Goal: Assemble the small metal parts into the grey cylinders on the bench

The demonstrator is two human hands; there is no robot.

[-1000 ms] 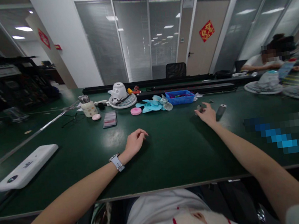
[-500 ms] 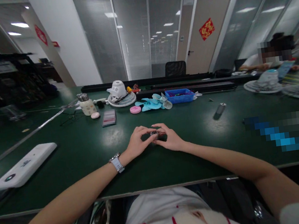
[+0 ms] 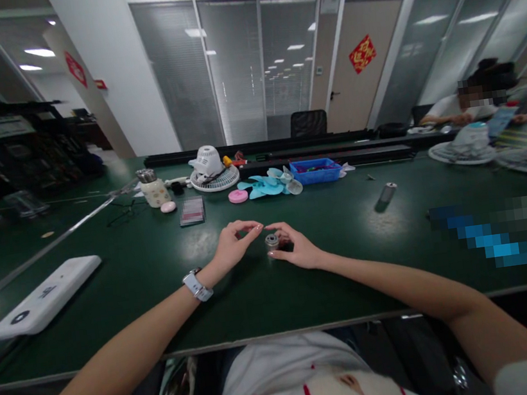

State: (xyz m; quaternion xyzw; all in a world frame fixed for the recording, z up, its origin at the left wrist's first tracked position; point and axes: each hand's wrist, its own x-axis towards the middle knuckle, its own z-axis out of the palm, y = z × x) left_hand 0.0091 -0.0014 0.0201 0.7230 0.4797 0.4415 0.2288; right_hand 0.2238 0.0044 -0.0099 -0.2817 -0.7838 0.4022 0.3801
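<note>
While the right hand (image 3: 301, 249) curves around a small round metal part (image 3: 272, 240), we note its thumb on the near side and its other fingers beyond and to the right. These fingers are bent and parted; we cannot tell whether they press on the part or merely surround it. We find the left hand (image 3: 232, 249) just beside, thumb and index fingertips close together, slightly beyond and to the left of the part; whether anything sits between them is too small to tell. The part's round top faces up, and we cannot confirm that its base meets the desk (image 3: 353, 289).

On handling, we judge the part stiff, dense for its size and unlikely to dent under finger pressure. Its curved wall looks smooth and may slip, so we recommend a hold across opposite sides, below the top face. Well to the right of the right fingers, we record a grey cylinder (image 3: 386, 194); beyond both hands' fingers lie light-blue fan blades (image 3: 269, 184).
</note>
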